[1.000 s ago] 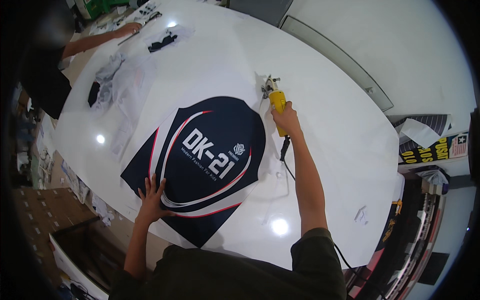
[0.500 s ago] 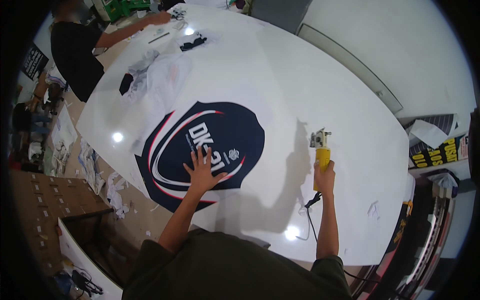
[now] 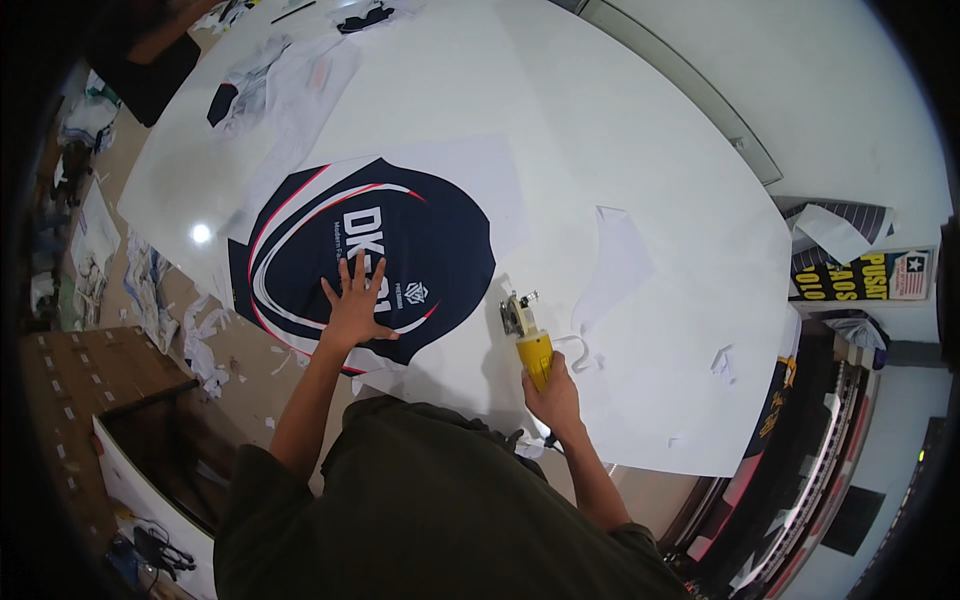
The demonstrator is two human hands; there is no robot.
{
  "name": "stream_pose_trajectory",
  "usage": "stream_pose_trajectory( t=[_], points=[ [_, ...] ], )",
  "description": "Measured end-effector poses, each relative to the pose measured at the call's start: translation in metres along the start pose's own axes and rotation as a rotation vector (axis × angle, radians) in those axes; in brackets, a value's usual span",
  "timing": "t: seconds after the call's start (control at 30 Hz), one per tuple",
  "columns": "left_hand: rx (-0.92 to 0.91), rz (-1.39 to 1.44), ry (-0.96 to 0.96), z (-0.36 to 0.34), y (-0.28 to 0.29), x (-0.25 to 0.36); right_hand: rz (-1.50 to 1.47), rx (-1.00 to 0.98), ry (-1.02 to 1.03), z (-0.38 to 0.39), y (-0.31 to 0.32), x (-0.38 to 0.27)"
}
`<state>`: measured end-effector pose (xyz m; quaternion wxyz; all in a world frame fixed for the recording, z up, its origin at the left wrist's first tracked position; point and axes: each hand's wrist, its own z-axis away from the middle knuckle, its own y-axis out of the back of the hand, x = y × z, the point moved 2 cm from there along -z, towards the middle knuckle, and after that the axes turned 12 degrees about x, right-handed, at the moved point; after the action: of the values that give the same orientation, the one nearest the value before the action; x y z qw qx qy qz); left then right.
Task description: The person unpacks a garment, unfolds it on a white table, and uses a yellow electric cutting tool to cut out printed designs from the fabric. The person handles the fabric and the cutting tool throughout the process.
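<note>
A navy jersey panel [image 3: 450, 215] with white and red curved stripes and white print lies flat on the white table. My left hand [image 3: 354, 308] presses on its lower part with the fingers spread, holding nothing. My right hand [image 3: 554, 398] is closed around the yellow body of an electric fabric cutter [image 3: 534, 357]. The cutter's metal head points away from me, a short way right of the panel's edge and apart from it. Part of its cord is hidden behind my right hand and arm.
White scraps [image 3: 612, 260] lie on the table [image 3: 680, 330] to the right. Crumpled white fabric [image 3: 300, 90] and a small dark piece [image 3: 366, 20] are at the far left. A co-worker [image 3: 150, 75] stands beyond the left edge, above fabric scraps on the floor. Brown cartons [image 3: 75, 400] stand lower left.
My right hand has brought the cutter left, closer to the panel, and tilted it. White scraps on the right are now uncovered. My left hand stays on the panel; the whole view has shifted.
</note>
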<state>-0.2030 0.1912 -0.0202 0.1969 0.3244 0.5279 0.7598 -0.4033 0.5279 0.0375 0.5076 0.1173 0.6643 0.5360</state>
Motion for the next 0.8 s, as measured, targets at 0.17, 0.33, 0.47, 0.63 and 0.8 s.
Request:
stream_pose_trajectory(
  t=[0.17, 0.33, 0.47, 0.63, 0.8],
  points=[
    [0.008, 0.032, -0.019, -0.003, -0.008, -0.004, 0.038, 0.029, 0.094, -0.045, -0.010, -0.012],
    [0.004, 0.041, -0.007, -0.002, -0.011, -0.008, 0.077, -0.007, 0.104, -0.079, -0.016, -0.027],
    [-0.027, 0.014, 0.004, -0.004, -0.008, -0.006, 0.077, -0.044, 0.079, -0.087, -0.013, -0.038],
    [-0.032, 0.011, 0.012, -0.003, -0.006, -0.004, 0.088, -0.060, 0.092, -0.098, -0.014, -0.042],
    [-0.029, 0.001, 0.021, -0.003, -0.004, -0.002, 0.068, -0.066, 0.086, -0.110, -0.017, -0.049]
  ],
)
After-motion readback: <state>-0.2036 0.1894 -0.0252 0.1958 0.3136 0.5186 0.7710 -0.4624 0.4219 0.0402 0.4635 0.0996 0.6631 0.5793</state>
